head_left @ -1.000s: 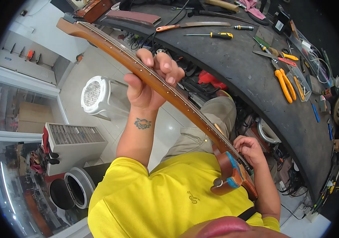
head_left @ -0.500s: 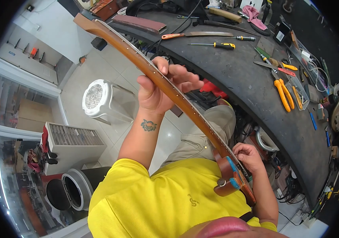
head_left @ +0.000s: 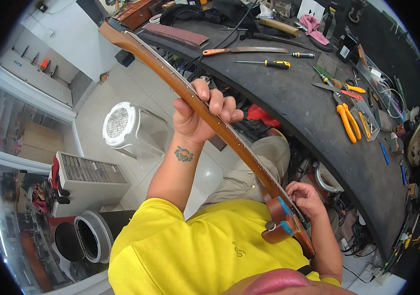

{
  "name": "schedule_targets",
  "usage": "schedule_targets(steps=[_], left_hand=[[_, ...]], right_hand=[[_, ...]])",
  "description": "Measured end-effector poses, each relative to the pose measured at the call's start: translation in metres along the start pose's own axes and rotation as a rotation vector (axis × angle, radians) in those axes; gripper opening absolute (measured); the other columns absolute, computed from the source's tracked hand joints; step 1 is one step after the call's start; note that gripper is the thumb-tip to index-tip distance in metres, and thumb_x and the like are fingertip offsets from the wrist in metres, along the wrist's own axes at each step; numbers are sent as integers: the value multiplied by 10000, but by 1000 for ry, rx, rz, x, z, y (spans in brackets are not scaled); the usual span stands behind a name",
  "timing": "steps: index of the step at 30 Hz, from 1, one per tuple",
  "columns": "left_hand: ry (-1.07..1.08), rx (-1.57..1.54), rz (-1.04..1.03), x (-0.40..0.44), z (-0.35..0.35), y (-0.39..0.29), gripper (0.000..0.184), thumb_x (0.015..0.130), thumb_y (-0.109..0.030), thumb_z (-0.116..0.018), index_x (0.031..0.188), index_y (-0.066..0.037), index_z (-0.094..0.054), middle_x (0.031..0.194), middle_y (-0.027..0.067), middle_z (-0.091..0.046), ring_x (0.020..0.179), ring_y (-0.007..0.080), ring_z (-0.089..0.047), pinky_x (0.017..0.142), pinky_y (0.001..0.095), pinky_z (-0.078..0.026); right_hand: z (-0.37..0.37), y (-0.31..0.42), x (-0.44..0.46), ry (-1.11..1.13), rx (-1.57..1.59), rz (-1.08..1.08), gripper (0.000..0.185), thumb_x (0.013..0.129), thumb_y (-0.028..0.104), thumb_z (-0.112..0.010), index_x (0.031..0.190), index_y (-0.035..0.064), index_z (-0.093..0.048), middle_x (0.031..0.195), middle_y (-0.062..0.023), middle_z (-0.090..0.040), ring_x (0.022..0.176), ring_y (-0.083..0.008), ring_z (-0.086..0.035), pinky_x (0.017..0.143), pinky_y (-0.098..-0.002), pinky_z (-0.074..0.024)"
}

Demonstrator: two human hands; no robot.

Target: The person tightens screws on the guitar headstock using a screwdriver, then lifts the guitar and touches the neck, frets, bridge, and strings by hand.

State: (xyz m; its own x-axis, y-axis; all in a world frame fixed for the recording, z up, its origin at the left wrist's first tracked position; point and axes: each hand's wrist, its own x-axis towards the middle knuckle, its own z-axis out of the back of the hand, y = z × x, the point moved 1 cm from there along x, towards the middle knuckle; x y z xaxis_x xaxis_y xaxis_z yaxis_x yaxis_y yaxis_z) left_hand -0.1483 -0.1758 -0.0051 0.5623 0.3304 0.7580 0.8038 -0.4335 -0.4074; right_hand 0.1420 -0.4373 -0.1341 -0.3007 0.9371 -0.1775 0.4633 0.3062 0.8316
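Note:
A guitar (head_left: 229,135) with a brown wooden neck lies diagonally across my lap, its headstock far up on the left and its body against my yellow shirt. Around the middle of the neck is my left hand (head_left: 201,115), thumb behind and fingers curled over the fretboard side. Small dots line the neck's edge. Close to the strings at the body end, my right hand (head_left: 307,199) has its fingers bent and drawn together; their tips are partly hidden. Blue patches and a dark round knob (head_left: 270,225) show on the body's edge.
A dark curved workbench (head_left: 293,98) runs along the right, holding a screwdriver (head_left: 264,64), a file (head_left: 249,50), orange-handled pliers (head_left: 348,123) and other tools. Left of me stand a white stool (head_left: 121,125), a drawer-like white box (head_left: 89,179) and an open bin (head_left: 92,236).
My left hand's fingers have curled down onto the fretboard from a looser, more stretched pose. The guitar has shifted slightly, and my right hand has moved a little lower.

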Motion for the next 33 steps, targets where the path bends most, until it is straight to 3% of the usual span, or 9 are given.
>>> schedule_targets(steps=[7, 11, 13, 18, 21, 23, 25, 30, 33], left_hand=[[11, -107, 15, 10, -10, 4, 419, 964, -437, -688, 1223, -114, -623, 1440, 175, -598, 1522, 447, -300, 1198, 748, -217], [79, 6, 46, 8, 3, 1, 413, 973, -466, -670, 1230, -152, -595, 1484, 94, -587, 1537, 398, -299, 1176, 783, -204], [84, -26, 40, 6, 2, -1, 459, 981, -444, -666, 1260, -88, -588, 1455, 204, -577, 1456, 457, -419, 1157, 764, -276], [-96, 8, 91, -7, -6, -10, 475, 977, -457, -683, 1276, -108, -561, 1435, 184, -597, 1362, 435, -542, 1159, 756, -282], [-191, -97, 88, -17, -12, -14, 459, 909, -354, -800, 1173, -152, -484, 1296, 9, -655, 1259, 367, -614, 1202, 743, -198], [-208, -104, 94, -35, 5, -32, 467, 890, -394, -813, 1179, -167, -526, 1329, 7, -663, 1269, 344, -619, 1198, 718, -223], [-315, -90, 112, -36, -5, -40, 459, 806, -267, -902, 1075, -147, -550, 1165, -1, -659, 1175, 250, -635, 1229, 601, -258], [-339, -129, 134, -56, -1, -60, 389, 799, -248, -906, 1011, -145, -597, 1074, -40, -696, 1185, 207, -643, 1209, 624, -325], [-287, -119, 132, -53, -9, -56, 351, 797, -245, -905, 992, -146, -630, 1060, -49, -712, 1165, 186, -654, 1196, 606, -362]], right_hand=[[6, -5, -2, -30, -58, -32, 366, 807, 210, -879, 1044, 11, -683, 1068, -34, -622, 931, -120, -583, 825, -262, -464], [2, -2, -1, -12, 11, -25, 369, 812, 223, -878, 1039, 9, -680, 1065, -38, -622, 929, -126, -583, 826, -262, -461], [-1, 2, 0, 37, 24, 41, 351, 821, 215, -866, 1040, 17, -678, 1061, -35, -621, 938, -127, -587, 829, -266, -470], [3, 4, -3, -44, -176, -73, 346, 801, 221, -851, 1015, 20, -668, 1046, -27, -616, 971, -137, -609, 859, -288, -489], [8, -1, -10, -78, -245, -75, 280, 861, 163, -814, 1081, 39, -692, 1031, -3, -676, 959, -100, -610, 854, -285, -511], [10, 9, -20, -83, -406, -90, 240, 927, 213, -776, 1079, 42, -704, 973, 2, -695, 930, -103, -617, 854, -295, -517], [25, 7, -43, -254, -355, -147, 210, 962, 258, -747, 1033, 67, -697, 948, 17, -685, 871, -88, -604, 805, -274, -518], [48, -3, -125, -721, -564, -374, 229, 994, 280, -683, 996, 52, -667, 843, 19, -624, 744, -81, -576, 704, -250, -498], [41, -28, -160, -813, -280, -548, 233, 997, 273, -661, 1016, 41, -677, 840, 12, -615, 723, -86, -568, 676, -240, -485]])
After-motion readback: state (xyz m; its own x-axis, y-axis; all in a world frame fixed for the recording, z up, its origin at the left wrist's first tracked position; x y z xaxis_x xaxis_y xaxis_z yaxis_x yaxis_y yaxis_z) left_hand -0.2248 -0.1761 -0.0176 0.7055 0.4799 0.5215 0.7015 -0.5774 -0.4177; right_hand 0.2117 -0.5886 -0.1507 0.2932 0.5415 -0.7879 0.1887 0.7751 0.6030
